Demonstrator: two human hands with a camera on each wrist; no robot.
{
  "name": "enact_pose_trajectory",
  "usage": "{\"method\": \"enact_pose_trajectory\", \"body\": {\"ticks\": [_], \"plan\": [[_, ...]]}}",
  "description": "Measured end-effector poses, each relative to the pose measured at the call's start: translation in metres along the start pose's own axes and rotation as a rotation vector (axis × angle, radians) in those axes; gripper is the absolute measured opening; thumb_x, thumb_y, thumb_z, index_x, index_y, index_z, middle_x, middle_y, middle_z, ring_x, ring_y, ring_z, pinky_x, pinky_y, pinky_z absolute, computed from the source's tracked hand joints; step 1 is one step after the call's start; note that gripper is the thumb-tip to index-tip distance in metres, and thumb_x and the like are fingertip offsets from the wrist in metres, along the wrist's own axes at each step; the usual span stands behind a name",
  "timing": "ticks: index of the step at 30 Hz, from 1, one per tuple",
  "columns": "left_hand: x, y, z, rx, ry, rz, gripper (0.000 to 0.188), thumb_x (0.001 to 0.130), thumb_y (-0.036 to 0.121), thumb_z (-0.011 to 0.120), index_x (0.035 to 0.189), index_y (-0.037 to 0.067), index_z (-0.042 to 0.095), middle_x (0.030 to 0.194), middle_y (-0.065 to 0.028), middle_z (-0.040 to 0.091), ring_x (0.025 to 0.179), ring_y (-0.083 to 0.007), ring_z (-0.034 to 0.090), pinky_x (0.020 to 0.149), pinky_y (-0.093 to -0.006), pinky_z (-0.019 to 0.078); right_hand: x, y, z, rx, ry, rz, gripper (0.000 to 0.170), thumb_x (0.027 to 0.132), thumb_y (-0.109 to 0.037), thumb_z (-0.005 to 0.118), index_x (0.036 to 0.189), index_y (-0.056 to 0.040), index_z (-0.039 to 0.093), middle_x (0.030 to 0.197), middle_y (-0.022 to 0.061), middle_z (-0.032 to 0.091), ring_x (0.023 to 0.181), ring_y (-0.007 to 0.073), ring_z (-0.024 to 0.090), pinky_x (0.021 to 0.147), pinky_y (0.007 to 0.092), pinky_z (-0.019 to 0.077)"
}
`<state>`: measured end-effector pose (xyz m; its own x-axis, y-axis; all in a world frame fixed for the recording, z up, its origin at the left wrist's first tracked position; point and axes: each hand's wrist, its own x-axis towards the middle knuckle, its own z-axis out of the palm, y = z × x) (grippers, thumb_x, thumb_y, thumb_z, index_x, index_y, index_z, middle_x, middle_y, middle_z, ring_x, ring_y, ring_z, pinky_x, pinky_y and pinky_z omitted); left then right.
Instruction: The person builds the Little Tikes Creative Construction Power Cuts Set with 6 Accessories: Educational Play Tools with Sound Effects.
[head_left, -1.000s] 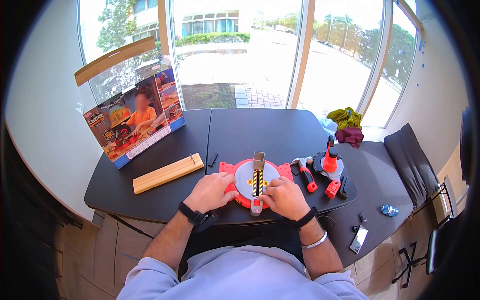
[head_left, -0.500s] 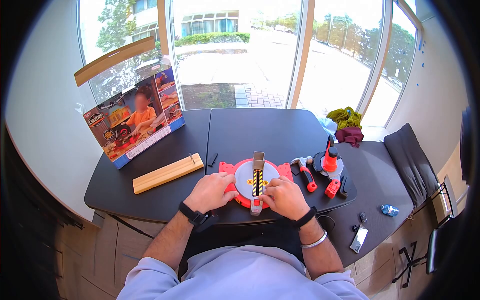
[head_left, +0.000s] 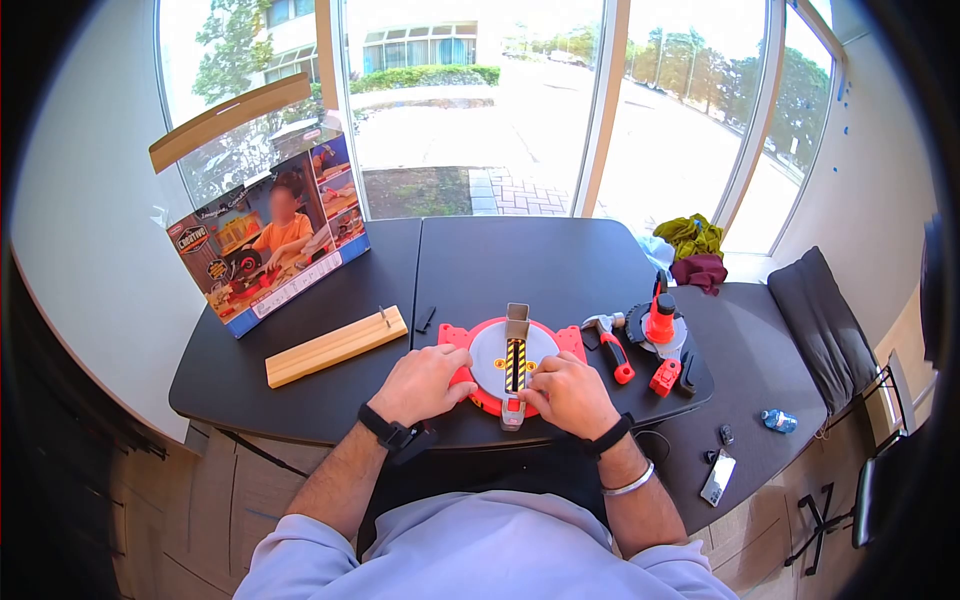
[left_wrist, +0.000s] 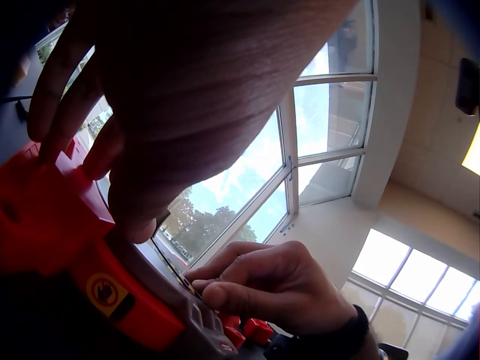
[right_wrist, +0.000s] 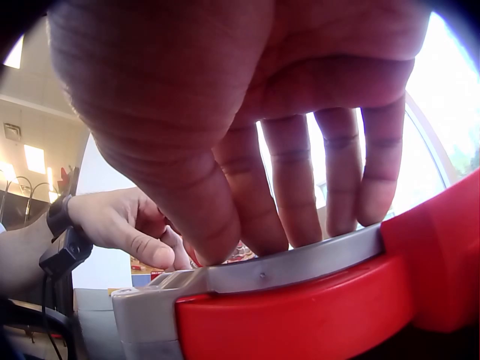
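Observation:
A toy mitre saw base with a red body (head_left: 459,375) and a round grey turntable (head_left: 486,362) sits near the table's front edge. A black-and-yellow striped slot (head_left: 515,365) runs across the turntable to a grey front arm (head_left: 513,412). My left hand (head_left: 426,384) rests on the body's left side, its fingers spread over the red block (left_wrist: 56,210) in the left wrist view. My right hand (head_left: 574,396) touches the turntable's front right, beside the slot. In the right wrist view its long fingers (right_wrist: 296,180) reach down to the grey rim, thumb near the arm.
Left of the base lies a wooden plank (head_left: 338,347) with a nail standing in it, beside a small black piece (head_left: 426,320). To the right are a toy hammer (head_left: 614,350), a red toy saw part (head_left: 660,325) and a red block (head_left: 665,378). A large box (head_left: 270,230) stands back left.

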<state>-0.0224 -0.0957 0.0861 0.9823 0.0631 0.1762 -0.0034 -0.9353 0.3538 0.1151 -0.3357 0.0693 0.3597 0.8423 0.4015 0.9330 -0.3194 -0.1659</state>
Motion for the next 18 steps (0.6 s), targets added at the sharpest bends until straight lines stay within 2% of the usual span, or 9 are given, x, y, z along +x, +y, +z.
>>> {"method": "enact_pose_trajectory", "body": {"ticks": [11,18], "plan": [[-0.0001,0.0006,-0.0002,0.007,0.019,0.017,0.039,0.094,0.033,0.080,0.121,0.005,0.072,0.111,-0.0191,0.075,0.103,-0.0379,0.073,0.090,-0.0478,0.0580,-0.0003,0.0001,0.0003,0.001,0.004,0.005,0.022,0.092,-0.031,0.082,0.090,-0.0086,0.085,0.095,0.0054,0.076,0.095,0.0257,0.071,0.083,0.0393,0.0598],[0.0001,-0.0008,0.0014,0.005,0.020,0.021,0.039,0.094,0.032,0.080,0.120,0.005,0.072,0.111,-0.0191,0.075,0.103,-0.0378,0.073,0.090,-0.0478,0.0580,0.0000,0.0015,0.0002,0.025,-0.023,0.027,0.025,0.092,-0.031,0.083,0.091,-0.0067,0.085,0.101,0.0081,0.080,0.099,0.0275,0.072,0.086,0.0400,0.0600]]}}
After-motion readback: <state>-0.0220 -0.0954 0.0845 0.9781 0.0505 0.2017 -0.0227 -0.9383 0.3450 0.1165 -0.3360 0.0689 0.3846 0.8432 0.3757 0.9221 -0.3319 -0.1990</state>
